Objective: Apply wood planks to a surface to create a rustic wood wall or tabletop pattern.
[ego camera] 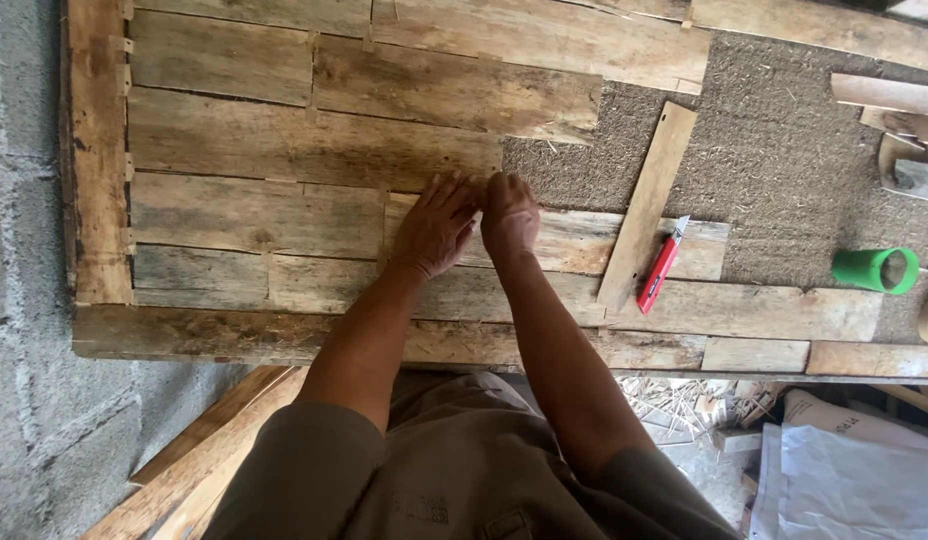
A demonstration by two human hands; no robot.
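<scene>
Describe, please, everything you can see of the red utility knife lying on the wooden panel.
The red utility knife is slim, with a red handle and a short pale blade tip pointing up and to the right. It lies flat and slanted on the weathered wooden strips, just right of a loose slanted strip and possibly touching it. Neither hand touches it; the right hand is nearer.

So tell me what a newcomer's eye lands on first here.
First, the left hand and right hand, pressed side by side on the weathered wood strips that cover the board at centre. Next, the red utility knife lying beside a loose slanted strip to the right. Last, the bright green roll on the bare fibrous surface at far right.
</scene>
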